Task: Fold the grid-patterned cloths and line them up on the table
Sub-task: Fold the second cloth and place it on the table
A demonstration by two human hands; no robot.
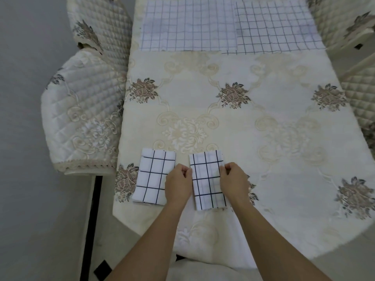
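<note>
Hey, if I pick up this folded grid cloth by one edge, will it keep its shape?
Probably not: the folded grid cloth looks thin and soft, so its layers would likely flop open. It seems light, since the left hand and right hand just pinch its edges. Pushed, it may bunch on the embroidered tablecloth.

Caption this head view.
Left hand and right hand pinch the second folded cloth beside the first folded cloth; two unfolded cloths beyond.

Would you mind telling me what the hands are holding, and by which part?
Both hold the right-hand folded cloth: the left hand pinches its left edge, the right hand its right edge.
</note>
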